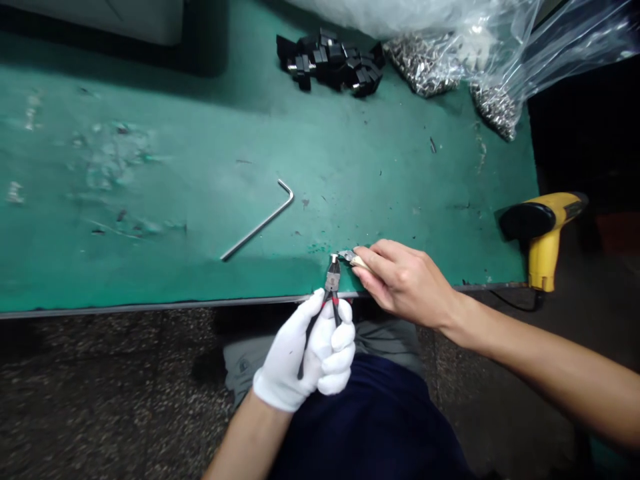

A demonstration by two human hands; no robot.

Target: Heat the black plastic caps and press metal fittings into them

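My left hand (317,353), in a white glove, is closed around the handles of small pliers (332,279) with red and black grips. A small shiny metal piece (335,258) sits in the tips of the jaws, just over the table's front edge. My right hand (400,277) is bare and grips a small knife (361,263) with a pale handle. Its short metal tip points left at the metal piece, very close to it; whether they touch I cannot tell. Tiny scraps (320,249) lie on the table just beyond.
A hex key (257,229) lies left of my hands on the green table (200,133). Black parts (333,63) are heaped at the back, beside clear bags of small metal pieces (425,67). A yellow heat gun (545,233) with a cord stands at the right edge. A grey box (110,17) is back left.
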